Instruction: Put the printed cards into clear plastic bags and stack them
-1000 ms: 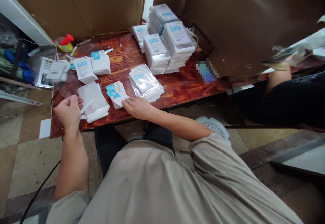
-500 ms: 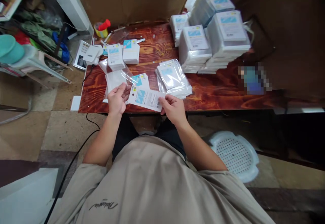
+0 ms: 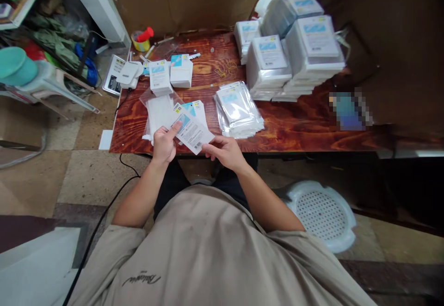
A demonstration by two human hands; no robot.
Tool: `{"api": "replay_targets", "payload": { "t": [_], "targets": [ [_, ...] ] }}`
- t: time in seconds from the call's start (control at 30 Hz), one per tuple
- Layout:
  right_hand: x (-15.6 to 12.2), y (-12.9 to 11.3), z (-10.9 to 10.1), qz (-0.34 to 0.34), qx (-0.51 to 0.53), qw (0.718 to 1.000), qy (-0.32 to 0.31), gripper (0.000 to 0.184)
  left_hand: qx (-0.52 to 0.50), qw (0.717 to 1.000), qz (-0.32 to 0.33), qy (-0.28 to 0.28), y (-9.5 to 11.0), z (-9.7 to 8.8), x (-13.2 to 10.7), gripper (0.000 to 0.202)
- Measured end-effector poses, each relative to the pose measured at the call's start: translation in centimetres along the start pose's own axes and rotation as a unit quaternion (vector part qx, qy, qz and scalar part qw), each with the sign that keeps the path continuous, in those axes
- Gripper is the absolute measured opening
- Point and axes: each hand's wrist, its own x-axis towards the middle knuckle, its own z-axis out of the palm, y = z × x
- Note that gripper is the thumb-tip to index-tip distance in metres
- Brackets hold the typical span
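Head view: a printed card (image 3: 193, 134) is over the near edge of a glossy red-brown table (image 3: 298, 134), the left hand (image 3: 164, 146) and right hand (image 3: 225, 152) pinched on its opposite ends. Bagged stacks (image 3: 268, 67) stand before brown cardboard (image 3: 183, 3); a pale perforated stool (image 3: 321, 214) stands over the tiled floor (image 3: 97, 171), a turquoise basin (image 3: 17, 67) far left.

Brown cardboard panel (image 3: 187, 5) stands, upper centre; glossy red-brown wooden table (image 3: 294, 132) spans centre; white perforated plastic stool (image 3: 321, 213), lower right; beige-and-brown tiled floor (image 3: 81, 171) shows, lower left.
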Motion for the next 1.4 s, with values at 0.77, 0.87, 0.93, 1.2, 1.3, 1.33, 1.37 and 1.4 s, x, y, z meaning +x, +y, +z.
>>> {"api": "replay_targets", "payload": {
  "t": [0.77,0.87,0.93,1.2,1.3,1.33,1.37,1.4],
  "targets": [
    [0.0,0.3,3.0,0.012,0.117,0.984,0.131,0.045,-0.038,0.997,0.061,-0.004,0.8,0.6,0.9,0.04],
    [0.4,0.7,3.0,-0.001,0.135,0.98,0.149,0.043,-0.05,0.997,0.066,-0.007,-0.5,1.0,0.6,0.04],
    [0.6,0.7,2.8,0.002,0.142,0.983,0.118,0.043,-0.05,0.997,0.059,0.001,-1.0,1.0,0.5,0.04],
    [0.9,0.4,3.4,-0.012,0.043,0.974,0.223,0.048,0.014,0.999,0.02,-0.049,-1.8,0.9,-0.6,0.044],
    [1.6,0.4,2.1,-0.019,0.066,0.984,0.166,0.047,0.128,0.989,-0.003,-0.079,-1.9,0.4,-0.4,0.047],
    [2.0,0.4,1.1,-0.016,0.073,0.985,0.156,0.053,0.183,0.979,-0.007,-0.084,-1.6,0.1,-0.1,0.048],
    [2.5,0.4,-0.2,-0.017,0.067,0.984,0.166,0.056,0.244,0.967,0.006,-0.074,-1.3,-0.3,0.5,0.048],
    [3.0,0.4,-1.8,-0.022,0.04,0.98,0.195,0.054,0.311,0.949,0.036,-0.045,-0.7,-0.8,1.3,0.048]
  ]
}}
